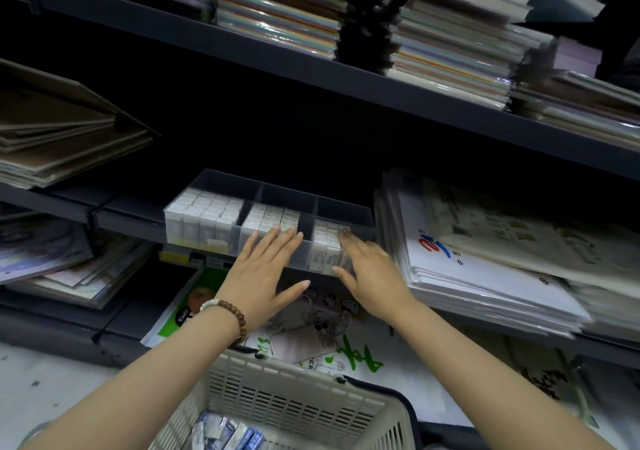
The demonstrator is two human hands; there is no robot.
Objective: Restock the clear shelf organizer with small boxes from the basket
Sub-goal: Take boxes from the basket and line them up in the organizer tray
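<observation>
A clear shelf organizer [346,212] with three compartments sits on the dark middle shelf. Small white boxes [204,212] fill the left compartment, more fill most of the middle one, and a narrower row stands in the right one. My left hand [265,269] lies flat and open against the front of the middle compartment, fingertips on the boxes. My right hand [369,267] rests on the front of the right compartment, fingers touching its boxes, holding nothing I can see. Below, a beige plastic basket [294,397] holds several small blue-and-white boxes [225,434].
Stacks of white paper packs [485,269] lie right of the organizer. Brown folders [59,138] are stacked at the left. Coloured paper piles [284,9] fill the upper shelf. A phone [304,340] lies on printed packs on the lower shelf.
</observation>
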